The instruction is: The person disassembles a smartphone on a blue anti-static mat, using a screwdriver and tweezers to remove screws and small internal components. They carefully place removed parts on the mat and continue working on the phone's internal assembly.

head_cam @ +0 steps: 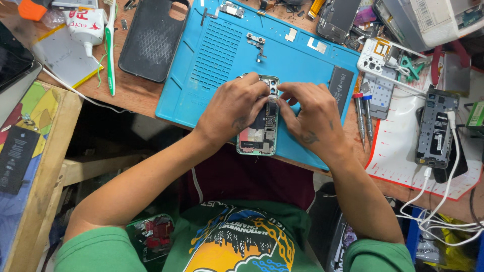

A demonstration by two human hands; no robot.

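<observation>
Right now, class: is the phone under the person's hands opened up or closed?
Opened up. The phone lies on the blue mat with its circuit boards and internal parts exposed between the left hand and right hand.

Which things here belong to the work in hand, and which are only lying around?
In the work: opened green-edged phone with bare circuit boards; left hand and right hand, both on it; blue rubber work mat.

Lying around: black phone case; white-green toothbrush; white glue tube; two slim screwdrivers.
</observation>
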